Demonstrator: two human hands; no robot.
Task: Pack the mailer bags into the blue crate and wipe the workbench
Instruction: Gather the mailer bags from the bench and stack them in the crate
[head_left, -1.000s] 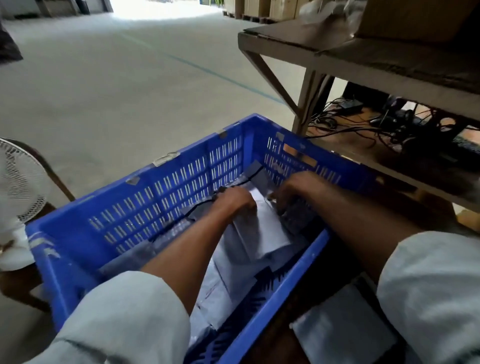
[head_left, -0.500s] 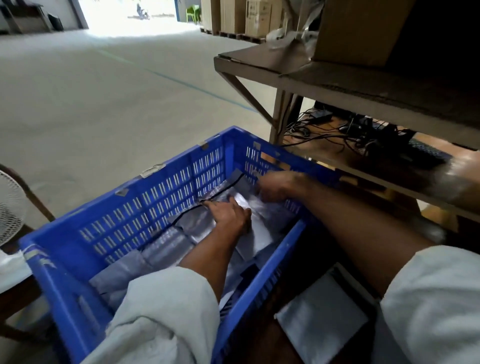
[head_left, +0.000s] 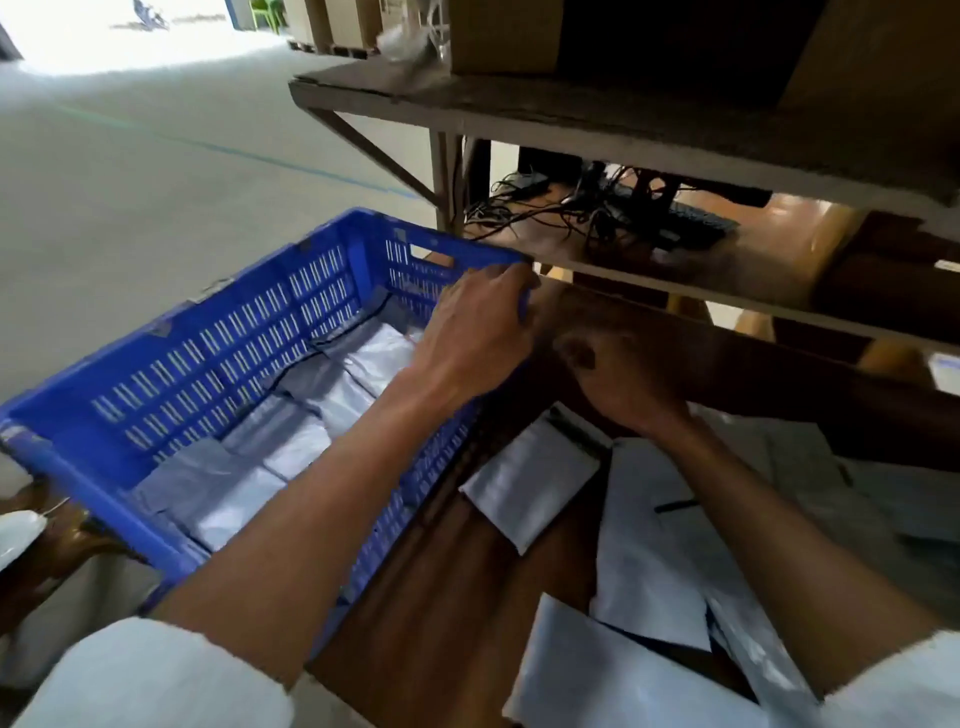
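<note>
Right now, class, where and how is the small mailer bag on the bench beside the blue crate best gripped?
Probably pinch the mailer bag at its near corner, coming from the blue crate side. It lies flat on the workbench, and that corner sits on bare wood, while its right edge lies by other bags.

Watching the wearer on my feed from here: a loose pale left sleeve (head_left: 156, 680) and a matching right sleeve (head_left: 893, 686), whitish-grey cloth (soft, a bit creased), both ending around the elbow. Below them it's bare forearms (head_left: 322, 519), then the bare left hand (head_left: 478, 332) and right hand (head_left: 623, 384).
</note>
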